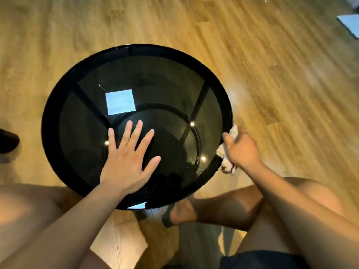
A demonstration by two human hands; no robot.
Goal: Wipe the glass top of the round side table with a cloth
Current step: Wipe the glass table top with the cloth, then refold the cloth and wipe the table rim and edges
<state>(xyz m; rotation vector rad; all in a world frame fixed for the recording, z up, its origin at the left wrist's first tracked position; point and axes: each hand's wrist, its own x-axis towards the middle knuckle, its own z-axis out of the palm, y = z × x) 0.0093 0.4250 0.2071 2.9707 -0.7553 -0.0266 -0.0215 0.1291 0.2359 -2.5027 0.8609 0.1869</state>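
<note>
The round side table (159, 74) has a dark smoked-glass top inside a black rim, with its black frame showing through the glass. My left hand (128, 160) lies flat on the near middle of the glass, fingers spread and straight. My right hand (241, 150) grips a crumpled white cloth (228, 162) at the table's right rim, pressing it against the edge. Most of the cloth is hidden under that hand; bits stick out above and below it.
The table stands on a wooden plank floor (281, 84). My bare knees and a foot in a dark slipper (169, 216) sit close under the near edge. A dark object (7, 140) lies at the far left, and a pale flat thing (349, 24) at the top right.
</note>
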